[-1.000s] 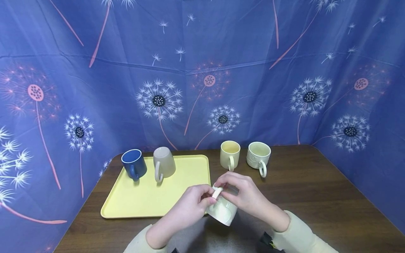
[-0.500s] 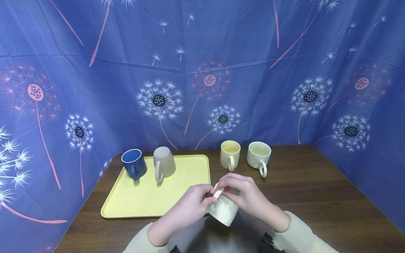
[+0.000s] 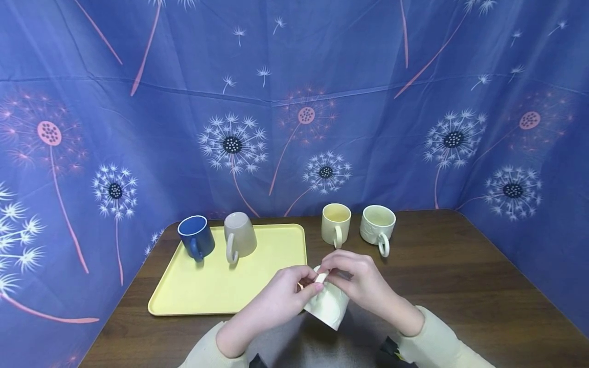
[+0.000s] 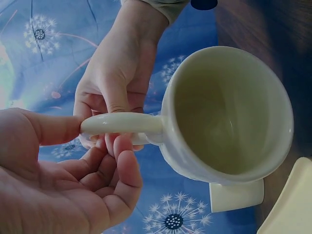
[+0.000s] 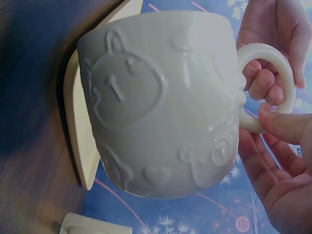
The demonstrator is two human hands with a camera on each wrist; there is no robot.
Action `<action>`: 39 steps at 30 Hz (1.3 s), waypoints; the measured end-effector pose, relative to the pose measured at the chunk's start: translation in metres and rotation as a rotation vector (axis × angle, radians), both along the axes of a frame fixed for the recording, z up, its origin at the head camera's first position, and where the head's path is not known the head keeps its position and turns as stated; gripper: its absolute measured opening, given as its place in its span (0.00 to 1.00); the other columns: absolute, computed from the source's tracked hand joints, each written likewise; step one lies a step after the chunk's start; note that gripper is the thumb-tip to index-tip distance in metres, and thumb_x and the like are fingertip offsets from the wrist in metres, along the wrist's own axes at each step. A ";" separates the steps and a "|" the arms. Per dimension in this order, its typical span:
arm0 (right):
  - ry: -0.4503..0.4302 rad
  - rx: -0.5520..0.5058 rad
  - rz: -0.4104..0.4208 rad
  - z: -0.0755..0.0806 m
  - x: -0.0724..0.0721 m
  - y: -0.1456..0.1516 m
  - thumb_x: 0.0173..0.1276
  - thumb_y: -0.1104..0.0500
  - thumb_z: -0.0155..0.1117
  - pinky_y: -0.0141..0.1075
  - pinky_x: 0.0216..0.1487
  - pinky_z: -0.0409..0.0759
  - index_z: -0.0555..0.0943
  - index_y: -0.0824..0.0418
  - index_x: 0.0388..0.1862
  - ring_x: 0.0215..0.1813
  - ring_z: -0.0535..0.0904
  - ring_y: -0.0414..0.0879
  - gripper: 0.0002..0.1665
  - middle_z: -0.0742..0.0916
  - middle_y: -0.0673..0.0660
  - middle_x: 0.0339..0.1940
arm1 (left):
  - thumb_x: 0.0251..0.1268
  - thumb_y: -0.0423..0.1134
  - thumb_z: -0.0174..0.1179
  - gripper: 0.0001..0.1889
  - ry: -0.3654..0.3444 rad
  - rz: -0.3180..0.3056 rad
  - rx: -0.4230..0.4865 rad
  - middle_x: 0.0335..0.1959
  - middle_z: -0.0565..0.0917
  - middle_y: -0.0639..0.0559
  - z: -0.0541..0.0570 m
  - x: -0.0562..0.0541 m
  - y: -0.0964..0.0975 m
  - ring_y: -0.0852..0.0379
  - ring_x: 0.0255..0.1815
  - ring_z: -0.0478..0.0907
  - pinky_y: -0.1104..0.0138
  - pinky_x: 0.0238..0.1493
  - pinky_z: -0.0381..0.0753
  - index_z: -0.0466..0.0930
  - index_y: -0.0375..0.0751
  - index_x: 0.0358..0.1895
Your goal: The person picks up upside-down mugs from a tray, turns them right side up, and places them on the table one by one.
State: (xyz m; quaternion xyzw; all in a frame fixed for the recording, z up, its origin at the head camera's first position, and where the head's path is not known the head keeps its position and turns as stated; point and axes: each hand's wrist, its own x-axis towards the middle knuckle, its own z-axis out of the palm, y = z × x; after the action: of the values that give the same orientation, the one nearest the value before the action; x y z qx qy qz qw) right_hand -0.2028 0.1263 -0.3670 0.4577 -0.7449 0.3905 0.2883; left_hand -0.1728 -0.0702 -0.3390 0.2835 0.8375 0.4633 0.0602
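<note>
A white mug (image 3: 327, 305) with raised animal-face patterns (image 5: 124, 87) is held up and tilted over the front of the table. My left hand (image 3: 284, 297) pinches its handle (image 4: 122, 123) between thumb and fingers. From the other side, my right hand (image 3: 356, 278) also grips the handle, thumb against it in the right wrist view. The mug's inside (image 4: 229, 117) looks bare in the left wrist view. In the head view, my fingers cover much of the handle.
A yellow tray (image 3: 202, 296) lies at left, with a blue mug (image 3: 197, 237) upright and a grey mug (image 3: 241, 237) upside down at its back. A yellow mug (image 3: 336, 225) and a pale green mug (image 3: 377, 225) stand behind my hands. A patterned blue cloth (image 3: 377, 117) hangs around the wooden table (image 3: 442, 276).
The mug has shifted slightly to the right and turned a little in my hands. Both hands stay on the handle. The other mugs and the tray have not moved.
</note>
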 end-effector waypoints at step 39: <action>-0.246 -0.146 -0.239 0.010 0.014 0.009 0.45 0.70 0.76 0.27 0.29 0.81 0.84 0.55 0.34 0.31 0.83 0.37 0.17 0.86 0.49 0.33 | 0.47 0.27 0.71 0.15 0.633 0.286 0.405 0.31 0.81 0.55 -0.052 -0.009 0.012 0.58 0.30 0.78 0.68 0.31 0.78 0.80 0.43 0.39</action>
State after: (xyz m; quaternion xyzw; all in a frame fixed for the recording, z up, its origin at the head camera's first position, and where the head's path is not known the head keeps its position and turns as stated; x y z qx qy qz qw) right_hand -0.1893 0.1356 -0.3567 0.2926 -0.7933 0.4595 0.2717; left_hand -0.1821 -0.0586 -0.3914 0.2991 0.7372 0.5125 -0.3231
